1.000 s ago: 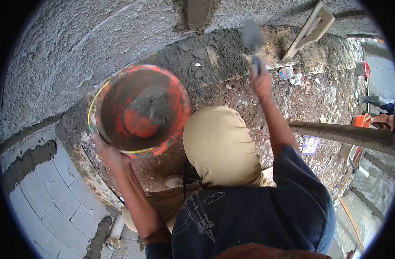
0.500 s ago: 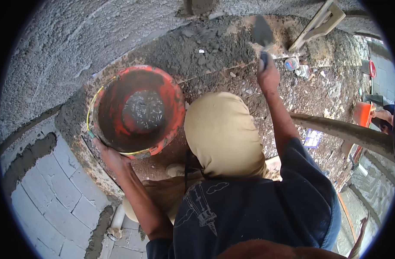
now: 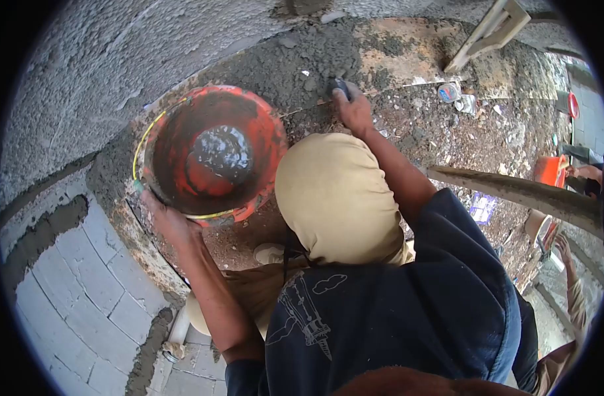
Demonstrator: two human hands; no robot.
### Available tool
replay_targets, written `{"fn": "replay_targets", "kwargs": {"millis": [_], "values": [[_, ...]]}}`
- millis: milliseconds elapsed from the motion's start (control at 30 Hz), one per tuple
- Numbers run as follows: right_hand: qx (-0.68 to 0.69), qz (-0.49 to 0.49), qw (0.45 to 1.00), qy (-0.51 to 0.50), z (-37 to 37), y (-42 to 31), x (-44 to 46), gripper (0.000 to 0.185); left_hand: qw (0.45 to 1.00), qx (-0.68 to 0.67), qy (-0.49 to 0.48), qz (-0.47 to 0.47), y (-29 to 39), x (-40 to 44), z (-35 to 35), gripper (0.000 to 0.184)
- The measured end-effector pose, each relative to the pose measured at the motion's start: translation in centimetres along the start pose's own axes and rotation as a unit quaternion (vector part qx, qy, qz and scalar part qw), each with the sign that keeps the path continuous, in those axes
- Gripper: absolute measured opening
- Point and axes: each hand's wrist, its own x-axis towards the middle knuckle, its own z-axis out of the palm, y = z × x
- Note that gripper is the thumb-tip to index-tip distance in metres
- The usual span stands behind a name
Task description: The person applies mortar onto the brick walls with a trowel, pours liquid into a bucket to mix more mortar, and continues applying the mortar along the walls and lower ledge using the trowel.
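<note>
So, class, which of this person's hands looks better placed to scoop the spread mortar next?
Probably the right hand: it grips the trowel handle right by the mortar, while the left hand is occupied at the orange bucket's rim.

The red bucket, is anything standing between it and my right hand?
Nothing raised is visible between the right hand, gripping the trowel handle, and the red bucket: only spread mortar and dirt ground. The tan-trousered knee borders that gap; the left hand is at the bucket's opposite rim.
</note>
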Motion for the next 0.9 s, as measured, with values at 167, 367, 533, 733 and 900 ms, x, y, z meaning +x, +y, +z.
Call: {"fn": "replay_targets", "kwargs": {"millis": [167,367,533,733,900], "values": [[-0.039,-0.109,0.993,0.006,-2.6,-6.0,-3.9,0.042,1.0,0.004,0.016,0.015,-0.3,0.2,0.7,0.056],[-0.107,-0.253,0.961,-0.04,-5.3,-8.2,-5.2,0.036,0.999,0.048,0.014,0.018,0.7,0.9,1.8,0.056],[-0.025,0.043,0.988,0.148,-9.3,2.6,4.2,0.032,1.0,-0.03,0.006,0.005,0.1,1.1,-0.1,0.056],[-0.251,-0.05,0.967,0.005,-4.8,-2.3,2.3,0.043,0.999,-0.039,-0.007,0.0,-0.5,1.4,-1.6,0.055],[-0.251,-0.066,0.957,0.127,-7.3,-1.5,1.1,0.047,0.998,-0.037,0.039,0.009,-1.5,2.0,-3.9,0.054]]}}
